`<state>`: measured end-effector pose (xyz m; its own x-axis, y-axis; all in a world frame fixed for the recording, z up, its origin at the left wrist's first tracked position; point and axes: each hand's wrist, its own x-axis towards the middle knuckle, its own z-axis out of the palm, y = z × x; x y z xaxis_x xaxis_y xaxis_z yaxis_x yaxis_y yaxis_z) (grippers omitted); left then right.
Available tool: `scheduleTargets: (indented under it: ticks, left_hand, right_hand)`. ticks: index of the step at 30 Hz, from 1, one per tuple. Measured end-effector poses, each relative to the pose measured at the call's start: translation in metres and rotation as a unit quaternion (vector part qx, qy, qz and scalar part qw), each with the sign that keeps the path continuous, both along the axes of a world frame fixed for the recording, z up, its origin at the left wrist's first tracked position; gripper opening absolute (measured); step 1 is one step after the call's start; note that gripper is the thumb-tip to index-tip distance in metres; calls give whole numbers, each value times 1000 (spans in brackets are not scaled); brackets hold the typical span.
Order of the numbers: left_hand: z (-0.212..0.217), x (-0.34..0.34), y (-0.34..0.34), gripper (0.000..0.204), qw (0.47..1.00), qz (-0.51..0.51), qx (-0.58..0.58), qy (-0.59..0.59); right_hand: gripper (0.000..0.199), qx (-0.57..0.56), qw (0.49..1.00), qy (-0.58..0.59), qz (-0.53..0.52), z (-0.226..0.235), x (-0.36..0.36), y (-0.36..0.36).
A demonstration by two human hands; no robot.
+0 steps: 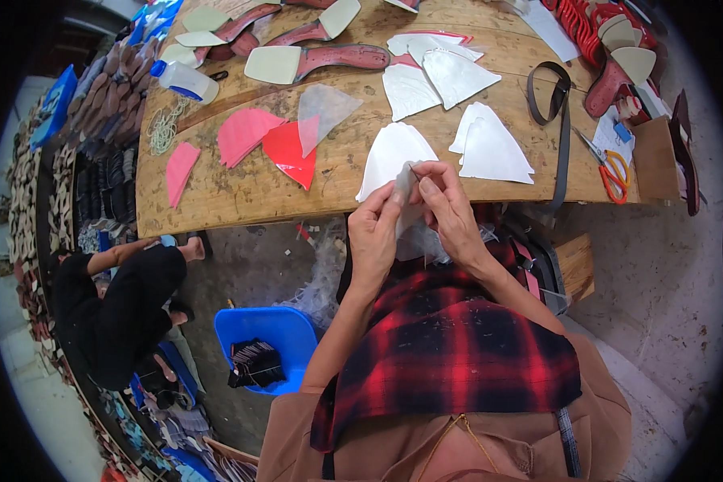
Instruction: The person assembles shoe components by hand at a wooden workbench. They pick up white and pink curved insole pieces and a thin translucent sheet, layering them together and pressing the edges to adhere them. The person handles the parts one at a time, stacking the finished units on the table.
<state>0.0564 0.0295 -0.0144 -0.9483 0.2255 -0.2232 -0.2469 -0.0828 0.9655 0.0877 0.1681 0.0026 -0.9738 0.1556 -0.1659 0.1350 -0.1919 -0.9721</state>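
Note:
Just over the table's front edge, my left hand and my right hand pinch one thin, greyish-white, see-through sheet piece between their fingertips. Its lower part hangs down between my palms. Right behind my fingers lies a fan-shaped stack of white pieces. A second white stack is to its right, and more white pieces lie farther back. On the left are pink curved pieces, a smaller pink piece and a glossy red piece, partly covered by a translucent sheet.
Red soles with pale heel parts line the far side near a bottle. Black strap, orange-handled scissors and red shoe parts are on the right. A blue tub and another person are at lower left.

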Motion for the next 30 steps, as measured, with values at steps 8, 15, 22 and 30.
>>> scheduleTargets:
  ticks: [8, 15, 22, 30]
  left_hand:
    - [17, 5, 1, 33, 995, 35, -71, 62]
    - [9, 14, 3, 33, 995, 69, -22, 62]
    - [17, 13, 10, 32, 996, 73, 51, 28]
    - [12, 24, 13, 32, 992, 89, -2, 85]
  right_hand:
    - [25, 225, 970, 91, -29, 1, 5, -8]
    - [24, 161, 979, 115, -42, -10, 9, -14]
    - [19, 84, 989, 107, -52, 5, 10, -14]
    - [15, 175, 974, 131, -66, 1, 12, -19]
